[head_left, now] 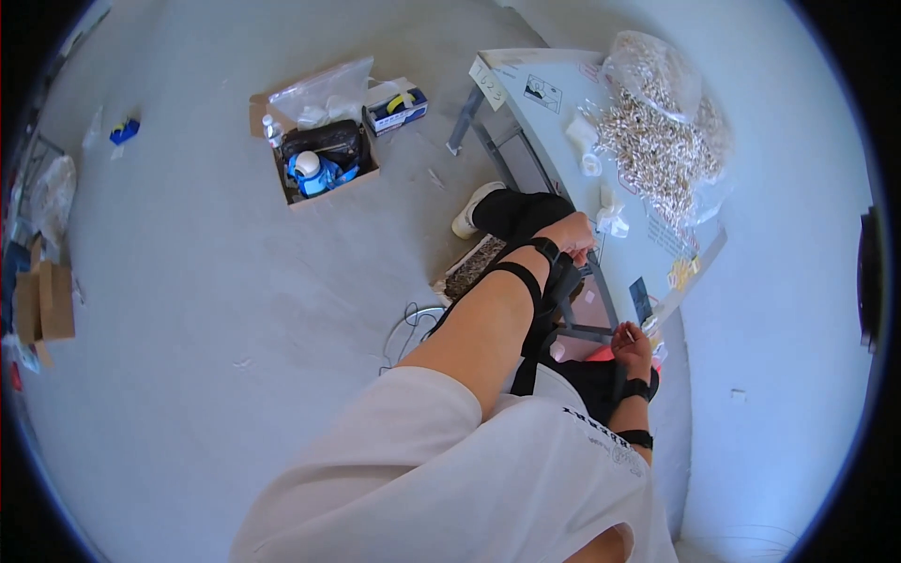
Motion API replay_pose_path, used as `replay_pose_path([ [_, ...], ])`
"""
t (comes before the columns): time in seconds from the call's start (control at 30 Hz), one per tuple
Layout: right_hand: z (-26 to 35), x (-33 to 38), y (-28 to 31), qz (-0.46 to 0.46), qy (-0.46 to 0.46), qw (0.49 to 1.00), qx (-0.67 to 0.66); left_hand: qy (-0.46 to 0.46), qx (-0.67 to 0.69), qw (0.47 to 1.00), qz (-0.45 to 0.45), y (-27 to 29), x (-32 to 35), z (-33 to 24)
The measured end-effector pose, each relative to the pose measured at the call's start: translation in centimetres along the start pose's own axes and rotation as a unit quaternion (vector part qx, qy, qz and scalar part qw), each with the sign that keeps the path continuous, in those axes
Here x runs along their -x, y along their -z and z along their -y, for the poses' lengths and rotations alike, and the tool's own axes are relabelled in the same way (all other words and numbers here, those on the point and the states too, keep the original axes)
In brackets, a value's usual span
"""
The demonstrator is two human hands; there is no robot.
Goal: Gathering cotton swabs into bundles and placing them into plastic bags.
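My left hand (570, 235) is closed beside the near edge of the table (615, 263), its fingers curled downward. Whatever it holds, if anything, is hidden. Lower down, close to the table's near corner, my right hand (633, 347) has its fingers bent together in a pinch; something tiny may be between them, too small to name. Black straps circle both wrists and forearms. On the tabletop a large heap of small shiny metal pieces (648, 141) spills from a clear plastic bag (652, 70). A white roll (589, 165) and crumpled white plastic (612, 211) lie between the heap and my left hand.
On the floor, an open cardboard box (333, 188) holds a black bag (327, 143) and a blue-and-white bottle (312, 169). A smaller box (394, 108) stands beside it. Another carton (45, 300) sits far left. A yellow glove-like item (683, 272) and a dark flat piece (641, 300) rest on the table.
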State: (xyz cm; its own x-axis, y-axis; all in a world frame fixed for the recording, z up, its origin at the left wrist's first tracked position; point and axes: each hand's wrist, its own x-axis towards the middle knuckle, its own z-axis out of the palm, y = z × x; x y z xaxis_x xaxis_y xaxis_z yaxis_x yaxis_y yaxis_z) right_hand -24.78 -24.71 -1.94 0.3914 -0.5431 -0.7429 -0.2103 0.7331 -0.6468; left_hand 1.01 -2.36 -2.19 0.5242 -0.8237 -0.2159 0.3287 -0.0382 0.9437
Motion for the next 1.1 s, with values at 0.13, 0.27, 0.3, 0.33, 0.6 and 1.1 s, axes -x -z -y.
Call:
replay_pose_path([
  [0.13, -0.3, -0.1, -0.6, -0.004, -0.005, 1.0, 0.019, 0.013, 0.026, 0.999, -0.015, -0.7, 0.2, -0.2],
  [0.27, -1.1, -0.9, -0.6, 0.047, -0.038, 0.998, -0.023, 0.016, 0.034, 0.999, -0.016, -0.6, 0.5, -0.8],
  [0.3, -1.4, -1.0, -0.6, 0.048, -0.04, 0.998, -0.022, 0.02, 0.032, 0.999, -0.021, -0.5, 0.4, -0.8],
  [0.33, -1.7, -1.1, -0.4, 0.071, -0.05, 0.996, -0.018, 0.02, 0.031, 0.999, -0.023, -0.5, 0.4, -0.9],
  [0.6, -3.9, -1.0, 0.3, 0.155, -0.124, 0.977, -0.079, 0.031, -0.031, 0.999, 0.0, -0.8, -0.4, -1.0],
  [1.1, -7.2, -2.6, 0.0, 0.163, -0.025, 0.955, -0.248, 0.024, -0.095, 0.995, 0.006, -1.0, -1.5, 0.7],
])
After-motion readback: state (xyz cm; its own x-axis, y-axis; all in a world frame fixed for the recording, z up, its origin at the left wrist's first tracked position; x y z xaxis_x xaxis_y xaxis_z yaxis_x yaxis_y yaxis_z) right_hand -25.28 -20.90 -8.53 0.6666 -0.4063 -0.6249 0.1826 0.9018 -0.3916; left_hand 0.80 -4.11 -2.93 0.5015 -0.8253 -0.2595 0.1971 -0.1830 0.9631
